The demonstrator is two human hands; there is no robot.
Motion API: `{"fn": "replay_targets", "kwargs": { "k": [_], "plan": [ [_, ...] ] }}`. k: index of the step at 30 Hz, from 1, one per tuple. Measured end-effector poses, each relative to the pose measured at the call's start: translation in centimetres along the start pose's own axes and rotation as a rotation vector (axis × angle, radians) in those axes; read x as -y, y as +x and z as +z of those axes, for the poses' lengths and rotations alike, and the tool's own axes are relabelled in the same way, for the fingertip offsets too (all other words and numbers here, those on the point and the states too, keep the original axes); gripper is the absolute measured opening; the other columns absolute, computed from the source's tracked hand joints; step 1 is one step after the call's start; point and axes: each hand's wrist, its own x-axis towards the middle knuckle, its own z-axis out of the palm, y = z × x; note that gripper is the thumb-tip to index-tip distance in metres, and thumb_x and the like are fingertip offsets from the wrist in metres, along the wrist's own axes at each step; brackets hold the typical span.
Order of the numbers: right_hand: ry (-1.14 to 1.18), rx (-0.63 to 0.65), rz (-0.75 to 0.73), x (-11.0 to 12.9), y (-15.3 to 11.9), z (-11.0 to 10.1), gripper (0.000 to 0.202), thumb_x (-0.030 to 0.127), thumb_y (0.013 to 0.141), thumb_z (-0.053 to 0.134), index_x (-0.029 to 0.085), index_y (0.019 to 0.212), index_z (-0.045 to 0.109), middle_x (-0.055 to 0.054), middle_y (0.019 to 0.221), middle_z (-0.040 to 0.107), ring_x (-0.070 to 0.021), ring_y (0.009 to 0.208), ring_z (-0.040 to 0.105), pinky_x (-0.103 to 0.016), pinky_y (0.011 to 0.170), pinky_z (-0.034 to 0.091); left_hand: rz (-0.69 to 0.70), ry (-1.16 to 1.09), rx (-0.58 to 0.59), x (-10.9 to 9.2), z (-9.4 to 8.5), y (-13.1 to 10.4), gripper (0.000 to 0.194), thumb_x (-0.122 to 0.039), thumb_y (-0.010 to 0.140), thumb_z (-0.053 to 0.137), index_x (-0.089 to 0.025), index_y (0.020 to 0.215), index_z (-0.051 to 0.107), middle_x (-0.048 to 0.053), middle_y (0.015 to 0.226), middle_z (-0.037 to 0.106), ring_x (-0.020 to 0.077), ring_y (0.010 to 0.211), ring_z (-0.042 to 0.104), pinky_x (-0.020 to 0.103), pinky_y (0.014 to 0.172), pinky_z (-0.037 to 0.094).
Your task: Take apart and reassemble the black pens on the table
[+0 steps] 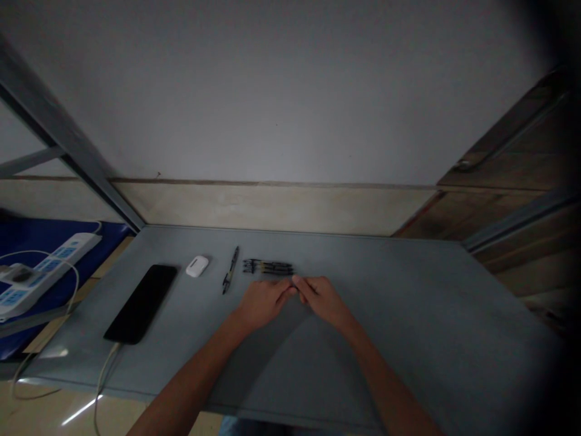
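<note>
Just below the centre of the frame, my left hand [261,304] and right hand [321,298] meet, fingertips together; I cannot tell whether anything small is clamped between them. Just above, near mid-frame, several dark pens [267,267] lie sideways in a close row. Left of them, one separate pen [230,270] lies slanted, then a white earbud case [197,266]. Towards the lower left, a black smartphone [141,304] has a charging cable [105,369] plugged in. Beneath is a grey tabletop [431,327]; at the left edge, a white power strip [49,272].
</note>
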Motion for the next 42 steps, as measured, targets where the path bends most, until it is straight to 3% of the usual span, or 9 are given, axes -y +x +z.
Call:
{"fn": "replay_targets", "kwargs": {
  "k": [4, 7, 12, 18, 24, 30, 37, 42],
  "plan": [
    [-0.002, 0.014, -0.101, 0.1, 0.0, -0.2, 0.037, 0.046, 0.092, 0.042, 0.018, 0.073, 0.058, 0.001, 0.063, 0.053, -0.0135, 0.057, 0.049, -0.023, 0.052, 0.034, -0.053, 0.040, -0.001, 0.0, 0.1, 0.1, 0.047, -0.042, 0.099, 0.022, -0.019, 0.102, 0.062, 0.011, 0.085, 0.070, 0.0241, 0.073, 0.067, 0.032, 0.064, 0.043],
    [-0.036, -0.016, -0.090, -0.1, 0.1, 0.3, 0.042, 0.045, 0.094, 0.039, 0.018, 0.068, 0.056, 0.000, 0.061, 0.055, -0.0143, 0.057, 0.049, -0.023, 0.053, 0.034, -0.050, 0.045, 0.001, -0.1, -0.1, 0.0, 0.046, -0.046, 0.098, 0.025, -0.019, 0.100, 0.062, 0.011, 0.085, 0.070, 0.0246, 0.075, 0.067, 0.032, 0.065, 0.044],
    [-0.031, 0.009, 0.007, -0.2, 0.1, 0.8, 0.058, 0.051, 0.095, 0.030, 0.018, 0.049, 0.047, 0.001, 0.047, 0.045, -0.0132, 0.046, 0.045, -0.025, 0.049, 0.031, 0.006, 0.057, 0.020, -0.2, -0.3, 0.0, 0.044, -0.054, 0.094, 0.034, -0.022, 0.116, 0.056, 0.008, 0.090, 0.071, 0.0246, 0.077, 0.067, 0.031, 0.065, 0.045],
    [0.006, -0.001, -0.114, 0.2, 0.1, -0.1, 0.039, 0.047, 0.092, 0.042, 0.018, 0.068, 0.054, 0.001, 0.062, 0.052, -0.0134, 0.058, 0.049, -0.022, 0.053, 0.035, -0.027, 0.086, 0.012, -0.1, -0.2, 0.2, 0.044, -0.046, 0.099, 0.024, -0.024, 0.112, 0.059, 0.007, 0.087, 0.071, 0.0219, 0.074, 0.068, 0.029, 0.063, 0.045],
    [0.012, -0.013, -0.054, -0.2, 0.3, 0.8, 0.047, 0.048, 0.092, 0.037, 0.018, 0.056, 0.047, 0.002, 0.053, 0.044, -0.0127, 0.051, 0.042, -0.024, 0.049, 0.030, -0.049, 0.108, 0.026, -0.2, -0.1, 0.1, 0.050, -0.045, 0.099, 0.020, -0.020, 0.105, 0.062, 0.011, 0.081, 0.071, 0.0239, 0.070, 0.067, 0.032, 0.064, 0.045],
    [0.094, 0.001, 0.027, 0.1, 0.1, 0.6, 0.054, 0.054, 0.091, 0.036, 0.018, 0.051, 0.046, 0.002, 0.048, 0.039, -0.0117, 0.046, 0.040, -0.024, 0.047, 0.029, 0.038, 0.006, 0.017, 0.0, -0.8, -0.1, 0.040, -0.049, 0.096, 0.035, -0.028, 0.125, 0.052, 0.007, 0.092, 0.071, 0.0232, 0.077, 0.067, 0.031, 0.067, 0.045],
    [0.174, -0.025, -0.038, 0.1, 0.1, 0.4, 0.047, 0.053, 0.092, 0.037, 0.020, 0.060, 0.045, 0.003, 0.055, 0.040, -0.0124, 0.052, 0.040, -0.024, 0.050, 0.031, -0.045, -0.130, -0.022, 0.4, -0.6, 0.0, 0.039, -0.045, 0.098, 0.029, -0.022, 0.100, 0.061, 0.005, 0.076, 0.066, 0.0207, 0.069, 0.064, 0.028, 0.061, 0.040],
    [0.240, 0.034, -0.062, 0.0, 0.0, 0.7, 0.044, 0.052, 0.092, 0.039, 0.019, 0.066, 0.049, 0.002, 0.057, 0.045, -0.0117, 0.053, 0.042, -0.024, 0.051, 0.033, -0.071, -0.544, -0.157, 0.4, -0.9, 0.1, 0.041, -0.046, 0.098, 0.027, -0.018, 0.084, 0.054, 0.003, 0.070, 0.058, 0.0152, 0.065, 0.056, 0.026, 0.060, 0.040]
  ]
}}
